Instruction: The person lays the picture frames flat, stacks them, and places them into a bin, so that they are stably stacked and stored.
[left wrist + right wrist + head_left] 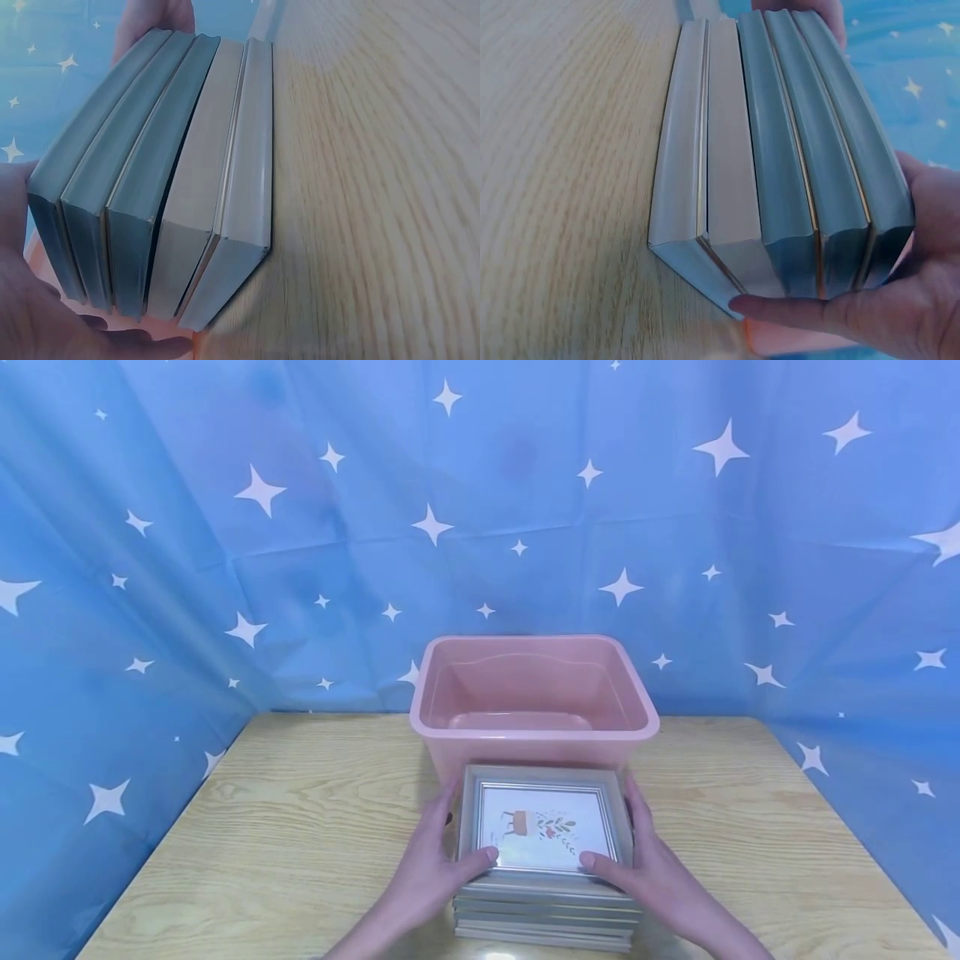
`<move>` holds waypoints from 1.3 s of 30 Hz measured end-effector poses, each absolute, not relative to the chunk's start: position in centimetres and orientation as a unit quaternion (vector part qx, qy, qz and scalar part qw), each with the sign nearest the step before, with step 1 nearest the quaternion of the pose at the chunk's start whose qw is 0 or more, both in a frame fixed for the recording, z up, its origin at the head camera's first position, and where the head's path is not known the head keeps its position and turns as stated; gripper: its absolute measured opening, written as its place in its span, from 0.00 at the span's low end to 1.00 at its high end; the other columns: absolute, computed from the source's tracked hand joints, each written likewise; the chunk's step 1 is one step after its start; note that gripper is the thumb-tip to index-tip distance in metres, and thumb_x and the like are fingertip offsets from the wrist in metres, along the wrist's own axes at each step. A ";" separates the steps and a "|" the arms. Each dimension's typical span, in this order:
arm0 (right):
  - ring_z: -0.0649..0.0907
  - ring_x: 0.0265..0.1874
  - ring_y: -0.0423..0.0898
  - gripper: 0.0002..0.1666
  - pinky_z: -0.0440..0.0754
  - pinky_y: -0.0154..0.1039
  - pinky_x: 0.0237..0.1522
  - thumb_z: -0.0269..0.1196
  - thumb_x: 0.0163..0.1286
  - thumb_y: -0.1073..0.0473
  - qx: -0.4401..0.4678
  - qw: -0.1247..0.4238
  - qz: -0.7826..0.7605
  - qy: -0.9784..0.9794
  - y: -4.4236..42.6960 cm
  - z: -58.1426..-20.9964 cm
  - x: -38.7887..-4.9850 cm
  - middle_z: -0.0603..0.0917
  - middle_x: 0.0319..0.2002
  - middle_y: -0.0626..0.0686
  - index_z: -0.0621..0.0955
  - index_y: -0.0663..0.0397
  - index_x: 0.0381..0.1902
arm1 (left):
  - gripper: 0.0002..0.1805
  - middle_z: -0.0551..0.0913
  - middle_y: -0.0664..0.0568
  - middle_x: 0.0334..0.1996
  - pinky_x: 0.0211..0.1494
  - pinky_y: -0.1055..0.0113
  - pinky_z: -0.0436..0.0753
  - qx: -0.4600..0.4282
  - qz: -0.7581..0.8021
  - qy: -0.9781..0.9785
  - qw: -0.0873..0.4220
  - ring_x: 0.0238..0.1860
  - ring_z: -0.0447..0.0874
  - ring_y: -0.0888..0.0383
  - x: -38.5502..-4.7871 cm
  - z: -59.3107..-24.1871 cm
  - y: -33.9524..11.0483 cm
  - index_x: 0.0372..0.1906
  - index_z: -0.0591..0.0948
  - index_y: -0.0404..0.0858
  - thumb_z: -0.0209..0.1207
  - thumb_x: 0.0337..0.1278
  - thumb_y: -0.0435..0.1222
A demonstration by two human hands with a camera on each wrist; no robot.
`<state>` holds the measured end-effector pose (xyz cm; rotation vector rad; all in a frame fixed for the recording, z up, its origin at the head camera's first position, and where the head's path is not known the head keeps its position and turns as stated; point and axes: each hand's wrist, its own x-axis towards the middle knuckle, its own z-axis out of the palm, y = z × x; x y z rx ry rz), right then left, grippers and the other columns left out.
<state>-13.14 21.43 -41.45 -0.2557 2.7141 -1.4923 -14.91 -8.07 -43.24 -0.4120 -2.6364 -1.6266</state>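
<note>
A stack of several picture frames [547, 914] lies flat on the table. The top picture frame [543, 827] has a glossy front over a print of plants and an orange pot-like shape. My left hand [423, 868] grips the left side of the stack, its thumb over the top frame. On the other side my right hand [663, 872] holds the stack the same way. In the left wrist view, the upper frames [127, 142] look grey-green and the lower ones [229, 165] paler. Fingers of the right hand [885, 307] stretch along the frames' side in the right wrist view.
A pink plastic bin [534, 735], open at the top, stands just behind the stack. Wood-grain tabletop [315, 802] extends to both sides. A blue curtain with white stars [510, 527] hangs behind the table and along its sides.
</note>
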 end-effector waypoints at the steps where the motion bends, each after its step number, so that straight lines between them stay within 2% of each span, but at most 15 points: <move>1: 0.51 0.74 0.76 0.73 0.55 0.78 0.64 0.73 0.65 0.49 -0.084 0.019 -0.482 0.872 21.4 -41.5 -13.2 0.45 0.78 0.75 0.30 0.54 0.82 | 0.58 0.61 0.41 0.77 0.61 0.25 0.68 -0.132 -0.521 -0.844 0.004 0.70 0.66 0.32 -14.9 -43.2 -8.0 0.83 0.53 0.44 0.72 0.53 0.53; 5: 0.51 0.75 0.75 0.73 0.57 0.79 0.64 0.73 0.65 0.46 -0.080 0.034 -0.476 0.875 21.4 -41.4 -13.4 0.43 0.79 0.72 0.31 0.50 0.83 | 0.59 0.60 0.41 0.78 0.60 0.28 0.71 -0.134 -0.518 -0.845 -0.009 0.68 0.69 0.33 -15.0 -43.2 -7.9 0.84 0.50 0.44 0.72 0.52 0.51; 8: 0.51 0.74 0.76 0.73 0.58 0.79 0.63 0.73 0.65 0.44 -0.077 0.039 -0.468 0.880 21.4 -41.3 -13.3 0.41 0.80 0.72 0.31 0.51 0.83 | 0.60 0.59 0.41 0.78 0.61 0.30 0.73 -0.137 -0.510 -0.849 -0.014 0.68 0.69 0.33 -15.1 -43.1 -7.8 0.84 0.49 0.44 0.72 0.52 0.50; 14: 0.52 0.75 0.75 0.74 0.57 0.78 0.64 0.73 0.65 0.45 -0.076 0.046 -0.480 0.873 21.4 -41.3 -13.3 0.42 0.80 0.72 0.30 0.50 0.82 | 0.61 0.58 0.42 0.79 0.66 0.34 0.70 -0.134 -0.514 -0.847 -0.017 0.71 0.66 0.37 -15.0 -43.0 -7.3 0.84 0.47 0.44 0.71 0.52 0.48; 19: 0.56 0.73 0.76 0.73 0.61 0.76 0.64 0.72 0.66 0.46 -0.078 0.058 -0.471 0.877 21.7 -41.1 -13.5 0.45 0.78 0.75 0.30 0.54 0.82 | 0.61 0.55 0.42 0.80 0.69 0.30 0.61 -0.119 -0.517 -0.847 -0.023 0.76 0.57 0.38 -15.1 -42.7 -6.8 0.84 0.46 0.46 0.71 0.52 0.49; 22: 0.59 0.72 0.77 0.72 0.64 0.75 0.63 0.72 0.66 0.47 -0.086 0.055 -0.452 0.886 21.8 -41.0 -13.6 0.48 0.77 0.78 0.32 0.60 0.81 | 0.60 0.54 0.39 0.80 0.69 0.28 0.60 -0.115 -0.528 -0.841 -0.027 0.76 0.56 0.35 -15.2 -42.4 -6.7 0.84 0.46 0.46 0.71 0.53 0.47; 26: 0.60 0.71 0.77 0.70 0.65 0.75 0.63 0.72 0.66 0.47 -0.082 0.060 -0.447 0.889 21.9 -40.9 -13.8 0.51 0.75 0.80 0.34 0.62 0.81 | 0.58 0.54 0.36 0.79 0.68 0.26 0.59 -0.110 -0.541 -0.833 -0.031 0.75 0.57 0.32 -15.3 -42.1 -6.7 0.84 0.47 0.45 0.70 0.55 0.46; 33: 0.54 0.73 0.78 0.72 0.62 0.78 0.62 0.72 0.65 0.47 -0.061 0.074 -0.471 0.877 21.7 -41.2 -13.9 0.43 0.78 0.76 0.31 0.54 0.82 | 0.62 0.50 0.39 0.81 0.71 0.28 0.55 -0.118 -0.560 -0.818 -0.044 0.78 0.51 0.36 -15.6 -42.3 -6.5 0.84 0.43 0.47 0.72 0.51 0.41; 39: 0.51 0.74 0.78 0.71 0.60 0.79 0.62 0.71 0.67 0.45 -0.035 0.089 -0.486 0.869 21.7 -41.5 -13.6 0.39 0.80 0.72 0.29 0.42 0.82 | 0.63 0.48 0.44 0.82 0.71 0.28 0.55 -0.118 -0.560 -0.818 -0.066 0.78 0.50 0.38 -15.5 -42.5 -6.7 0.84 0.39 0.52 0.71 0.52 0.44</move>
